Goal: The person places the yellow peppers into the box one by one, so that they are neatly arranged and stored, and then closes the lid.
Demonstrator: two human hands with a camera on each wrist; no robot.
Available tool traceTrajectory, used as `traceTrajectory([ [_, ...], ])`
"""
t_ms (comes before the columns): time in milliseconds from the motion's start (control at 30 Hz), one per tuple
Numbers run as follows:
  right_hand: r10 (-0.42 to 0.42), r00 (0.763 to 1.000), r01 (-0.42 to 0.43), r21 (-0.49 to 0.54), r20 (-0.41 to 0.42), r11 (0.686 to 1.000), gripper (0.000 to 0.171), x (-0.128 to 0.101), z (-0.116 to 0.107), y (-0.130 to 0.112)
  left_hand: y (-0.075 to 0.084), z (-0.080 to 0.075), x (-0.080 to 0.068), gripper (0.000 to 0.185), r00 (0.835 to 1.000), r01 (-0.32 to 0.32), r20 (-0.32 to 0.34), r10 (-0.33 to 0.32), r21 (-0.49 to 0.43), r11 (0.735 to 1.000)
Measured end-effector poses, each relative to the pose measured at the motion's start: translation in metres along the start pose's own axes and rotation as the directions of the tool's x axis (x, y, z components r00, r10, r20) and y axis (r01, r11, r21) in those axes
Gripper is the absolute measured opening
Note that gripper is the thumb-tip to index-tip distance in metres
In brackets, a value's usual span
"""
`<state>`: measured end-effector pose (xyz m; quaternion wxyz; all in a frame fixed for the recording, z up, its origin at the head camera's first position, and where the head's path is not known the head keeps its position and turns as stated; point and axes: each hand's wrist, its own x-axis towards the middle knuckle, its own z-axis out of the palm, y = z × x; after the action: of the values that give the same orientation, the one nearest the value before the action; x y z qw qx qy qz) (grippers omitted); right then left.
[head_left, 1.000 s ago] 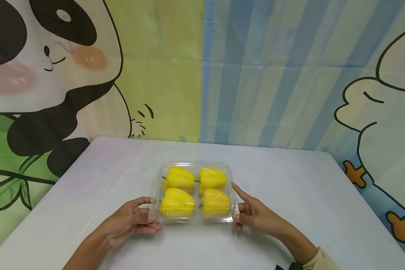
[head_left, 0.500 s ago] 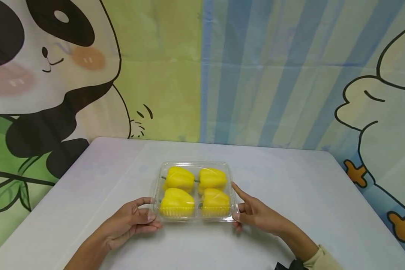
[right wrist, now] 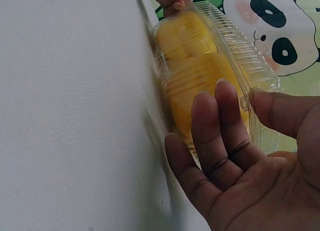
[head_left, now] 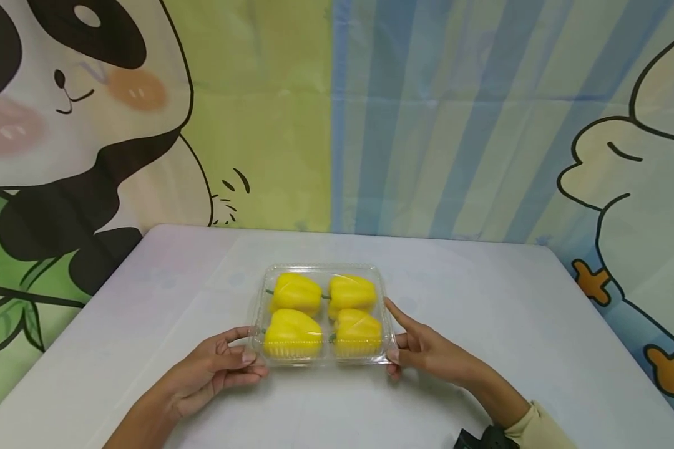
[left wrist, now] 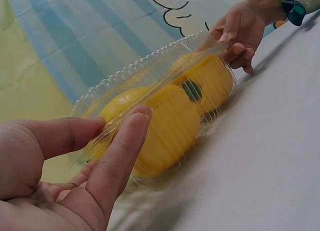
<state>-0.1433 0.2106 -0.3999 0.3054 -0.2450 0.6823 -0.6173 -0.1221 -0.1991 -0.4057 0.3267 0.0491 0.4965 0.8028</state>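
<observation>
A clear plastic clamshell box (head_left: 327,363) with its lid down holds several yellow bell peppers (head_left: 296,294), laid in two rows. On the box's left side, my left hand (head_left: 216,373) pinches the flange between thumb and fingers. My right hand (head_left: 429,354) grips the opposite side near the front corner, its index finger stretched along the edge. In the left wrist view, a green stem (left wrist: 192,90) shows through the ribbed wall. The right wrist view has the thumb on the lid rim and the other fingers curled below it; the box sits low over the tabletop.
A white-covered table (head_left: 472,293) spreads around the box. Behind it hangs a cloth backdrop (head_left: 281,112) printed with a panda, stripes and a pale cartoon figure. A black device (head_left: 487,438) is at the right wrist, beside a light sleeve (head_left: 541,427).
The head view has shifted slightly, so the scene sits a little higher and further left. Both hands keep their hold on the box, which shows no clear movement of its own.
</observation>
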Motion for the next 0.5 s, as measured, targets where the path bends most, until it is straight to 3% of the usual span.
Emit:
traceTrajectory([
  [300,0.003,0.999,-0.006,-0.051,-0.046,0.999,0.086,-0.002,0.0,0.003,-0.003,-0.002,0.002,0.074,0.999,0.029,-0.038,-0.032,-0.071,0.997],
  [433,-0.04,0.998,0.033,-0.132,-0.056,0.991,0.082,-0.006,-0.006,-0.002,-0.001,-0.005,0.002,0.06,0.995,0.023,-0.097,-0.024,-0.015,1.0],
  [500,-0.074,0.994,0.057,-0.192,-0.082,0.98,0.077,-0.009,-0.01,-0.007,0.004,-0.006,0.002,0.058,0.987,0.017,-0.16,-0.009,0.047,0.999],
])
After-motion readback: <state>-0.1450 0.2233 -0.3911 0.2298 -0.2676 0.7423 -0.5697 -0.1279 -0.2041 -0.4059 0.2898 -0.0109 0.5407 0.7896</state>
